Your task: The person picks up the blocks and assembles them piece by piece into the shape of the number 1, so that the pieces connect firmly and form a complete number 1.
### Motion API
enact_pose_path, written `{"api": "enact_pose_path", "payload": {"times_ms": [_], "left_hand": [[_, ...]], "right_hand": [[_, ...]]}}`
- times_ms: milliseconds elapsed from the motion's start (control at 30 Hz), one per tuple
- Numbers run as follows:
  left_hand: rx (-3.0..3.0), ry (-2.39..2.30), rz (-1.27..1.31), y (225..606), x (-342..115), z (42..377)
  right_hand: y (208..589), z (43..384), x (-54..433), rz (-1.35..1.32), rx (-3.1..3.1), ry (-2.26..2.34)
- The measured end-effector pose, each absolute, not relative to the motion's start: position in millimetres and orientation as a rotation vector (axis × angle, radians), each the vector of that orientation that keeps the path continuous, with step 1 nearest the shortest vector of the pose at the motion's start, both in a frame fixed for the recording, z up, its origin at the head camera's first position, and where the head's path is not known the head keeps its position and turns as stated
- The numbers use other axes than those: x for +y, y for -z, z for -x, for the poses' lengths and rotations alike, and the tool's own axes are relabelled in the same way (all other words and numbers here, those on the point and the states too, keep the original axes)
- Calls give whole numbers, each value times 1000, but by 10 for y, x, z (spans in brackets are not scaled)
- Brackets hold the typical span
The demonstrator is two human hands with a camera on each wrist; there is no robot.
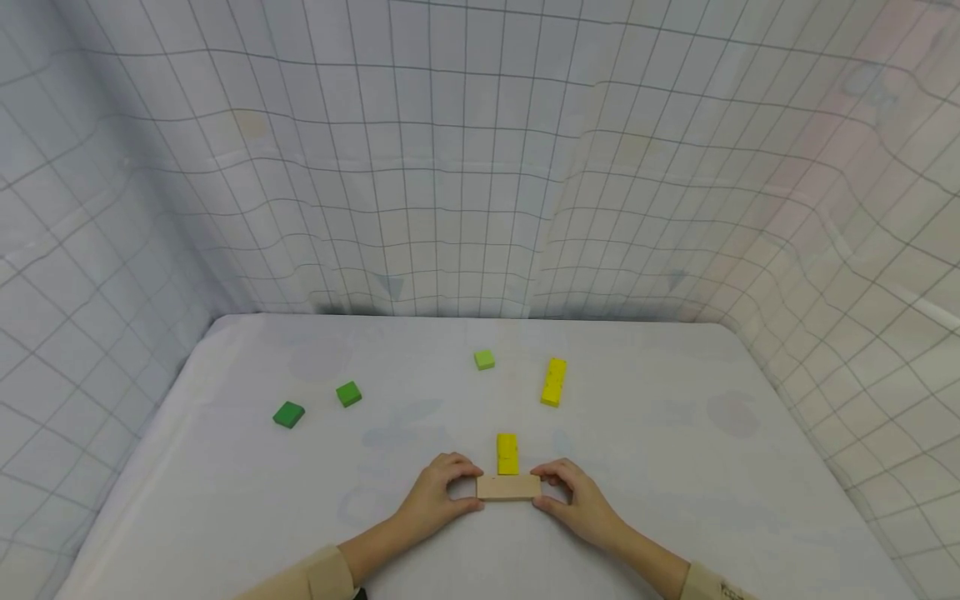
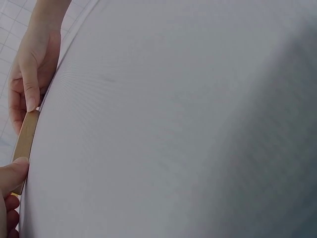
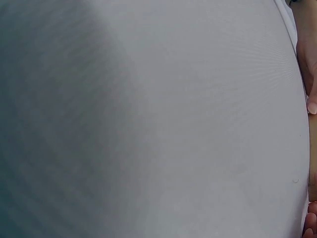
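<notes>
A plain wooden block (image 1: pixel 508 488) lies crosswise near the front middle of the table. My left hand (image 1: pixel 438 493) pinches its left end between thumb and fingers, and my right hand (image 1: pixel 576 500) grips the right end the same way. Just behind the block's middle, a yellow block (image 1: pixel 507 452) points away from me, its near end right at the wooden block's far edge. In the left wrist view the wooden block (image 2: pixel 26 136) spans from one hand to the other. Only a strip of the wooden block (image 3: pixel 313 148) shows at the right edge of the right wrist view.
Farther back on the white-covered table (image 1: pixel 645 467) lie a longer yellow block (image 1: pixel 554 382) and a light green block (image 1: pixel 484 359). Two darker green blocks, one (image 1: pixel 348 393) nearer the middle and one (image 1: pixel 288 414) farther left, sit apart. Checked curtains (image 1: pixel 480 167) enclose the back and sides.
</notes>
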State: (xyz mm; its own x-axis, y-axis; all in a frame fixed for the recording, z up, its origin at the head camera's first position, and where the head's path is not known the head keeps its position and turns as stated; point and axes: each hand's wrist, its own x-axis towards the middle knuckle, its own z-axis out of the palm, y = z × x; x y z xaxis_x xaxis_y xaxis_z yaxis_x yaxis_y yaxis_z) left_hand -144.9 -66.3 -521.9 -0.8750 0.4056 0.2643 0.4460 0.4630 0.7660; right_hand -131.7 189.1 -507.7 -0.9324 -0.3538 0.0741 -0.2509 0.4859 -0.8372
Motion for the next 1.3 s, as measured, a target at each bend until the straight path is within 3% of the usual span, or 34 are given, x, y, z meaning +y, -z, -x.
{"api": "enact_pose_path", "payload": {"times_ms": [300, 533, 900, 1300], "left_hand": [[-2644, 1407, 771, 5224, -658, 1458], [-2632, 1406, 774, 5219, -668, 1448], [-2633, 1397, 778, 5220, -656, 1458], [-2636, 1397, 770, 5236, -657, 1464]], "right_hand": [[5087, 1327, 1910, 488, 2582, 1435], [4787, 1373, 1893, 457, 2598, 1447], [4780, 2066, 2199, 434, 2851, 1456], [4848, 2582, 2314, 420, 2860, 1381]]}}
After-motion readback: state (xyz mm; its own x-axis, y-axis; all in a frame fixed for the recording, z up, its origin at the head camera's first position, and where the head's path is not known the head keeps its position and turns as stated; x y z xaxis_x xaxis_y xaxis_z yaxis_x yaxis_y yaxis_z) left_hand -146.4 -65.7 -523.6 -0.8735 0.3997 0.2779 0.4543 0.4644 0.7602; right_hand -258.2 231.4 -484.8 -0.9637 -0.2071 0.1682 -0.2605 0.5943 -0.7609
